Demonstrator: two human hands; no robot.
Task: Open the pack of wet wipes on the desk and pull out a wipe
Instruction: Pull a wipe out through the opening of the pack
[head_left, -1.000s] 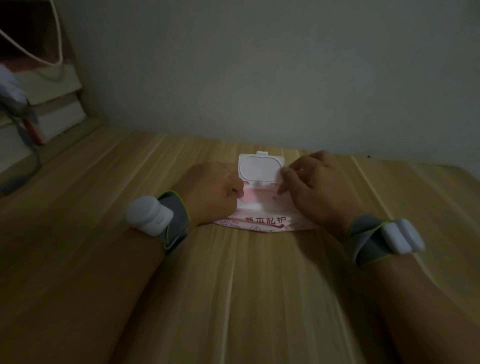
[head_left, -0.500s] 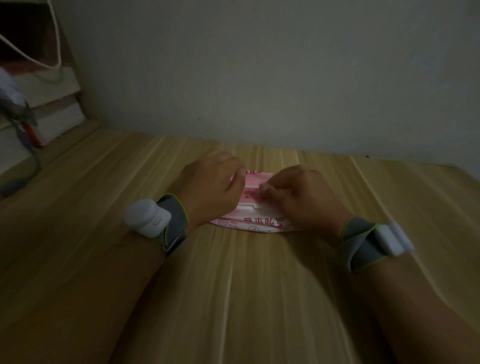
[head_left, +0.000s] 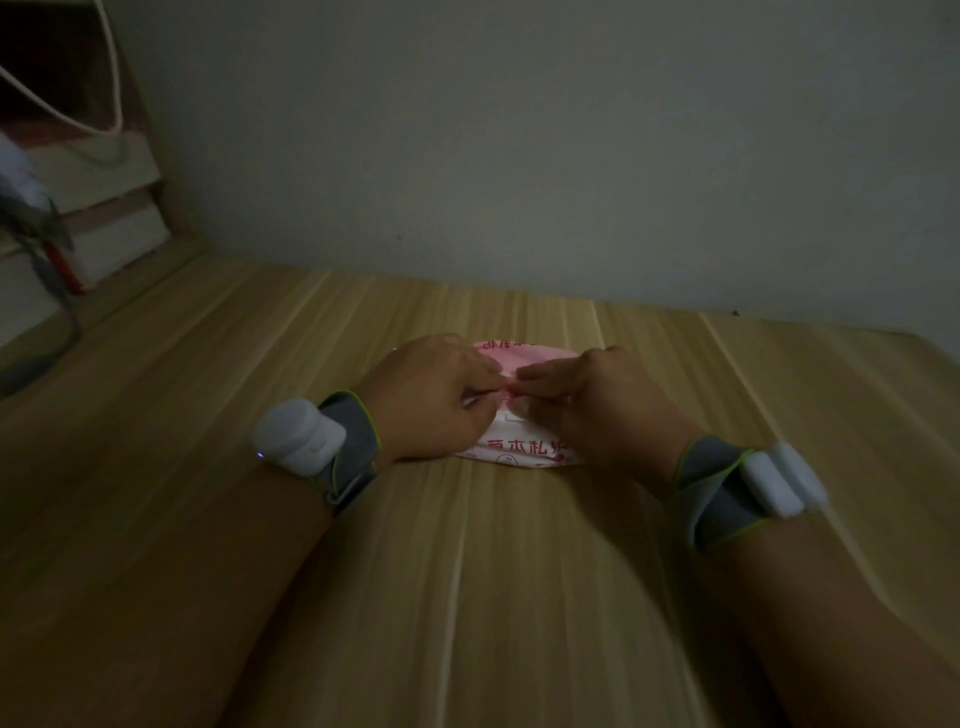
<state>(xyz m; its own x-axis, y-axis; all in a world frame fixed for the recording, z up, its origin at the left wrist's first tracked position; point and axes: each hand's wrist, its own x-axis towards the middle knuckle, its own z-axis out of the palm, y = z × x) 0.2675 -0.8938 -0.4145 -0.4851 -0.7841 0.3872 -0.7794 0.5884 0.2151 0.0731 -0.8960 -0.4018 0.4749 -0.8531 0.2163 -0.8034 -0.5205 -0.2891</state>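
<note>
Dim shot, I see the far left first: shelves (head_left: 78, 208) with a white cable (head_left: 111, 78) hanging over them, and something red and grey (head_left: 57, 249) at the edge, too blurred to name. Wood-grain counter (head_left: 260, 571) runs across the frame to a plain wall (head_left: 519, 156). My left forearm comes in low, grey strap with a white sensor (head_left: 298, 436) on the wrist, tiny blue light on it. Left hand (head_left: 426, 395) rests on the left part of the pack (head_left: 524, 452), fingers curled, thumb and forefinger pinched together at the pack's middle; what exactly is between them I cannot tell, too small and dark. Pack is pink and white with red print, lying flat on the counter between both hands, near the wall side, mostly covered; only its near edge and far edge show. A white strip (head_left: 506, 415) shows just under the fingertips. Right hand (head_left: 597, 410) lies on the pack's right part, fingers bent, tips meeting the left hand's tips at the same spot, also pinching; hold unclear. Right wrist has the same grey strap and white sensor (head_left: 779, 478). No wipe visibly out.
</note>
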